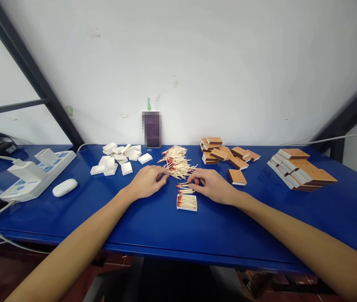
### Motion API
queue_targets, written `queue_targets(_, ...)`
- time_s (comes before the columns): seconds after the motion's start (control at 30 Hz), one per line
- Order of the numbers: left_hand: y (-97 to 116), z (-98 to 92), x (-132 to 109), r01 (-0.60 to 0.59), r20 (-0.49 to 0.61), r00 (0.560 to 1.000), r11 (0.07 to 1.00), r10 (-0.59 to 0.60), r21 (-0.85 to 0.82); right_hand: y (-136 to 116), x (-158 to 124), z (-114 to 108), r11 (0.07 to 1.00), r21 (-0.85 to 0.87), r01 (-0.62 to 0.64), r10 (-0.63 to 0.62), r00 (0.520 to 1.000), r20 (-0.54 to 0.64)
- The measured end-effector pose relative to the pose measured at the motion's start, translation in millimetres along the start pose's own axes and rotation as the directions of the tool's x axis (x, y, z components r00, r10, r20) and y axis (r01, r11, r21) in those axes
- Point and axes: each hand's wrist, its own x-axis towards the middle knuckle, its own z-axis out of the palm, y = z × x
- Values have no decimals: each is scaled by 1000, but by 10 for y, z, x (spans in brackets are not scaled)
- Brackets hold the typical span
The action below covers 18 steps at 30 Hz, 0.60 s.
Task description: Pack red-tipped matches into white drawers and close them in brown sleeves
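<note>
A loose heap of red-tipped matchsticks [178, 162] lies mid-table. At its left edge is my left hand [148, 181], fingers curled and closed; whatever is between the fingertips is too small to make out. My right hand [213, 185] pinches a matchstick [183, 185] between thumb and forefinger, just in front of the heap. Below those fingers lies a short row of matches [185, 191], heads to the left. Nearest me sits a white matchbox tray [187, 209] filled with matches, their red heads also on the left.
Empty white trays [127, 168] are piled on the left, orange matchbox sleeves [237, 176] behind my right hand. Finished-looking matchboxes [304, 172] are stacked far right. A power strip [34, 188], white earbud case [65, 187] and blurred dark panel [152, 130] surround the blue table [153, 228].
</note>
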Motion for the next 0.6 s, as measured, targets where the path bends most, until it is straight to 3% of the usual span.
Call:
queue_targets(0.17,-119,-36,-13,24,29,999,996,-27,84,19,-8,0,1000,-21,12,-12,1000,12)
queue_targets(0.6,-121,-16,-6,-63,77,995,998,62,7,-18,-11,-17,1000,-17,-10,10,1000,12)
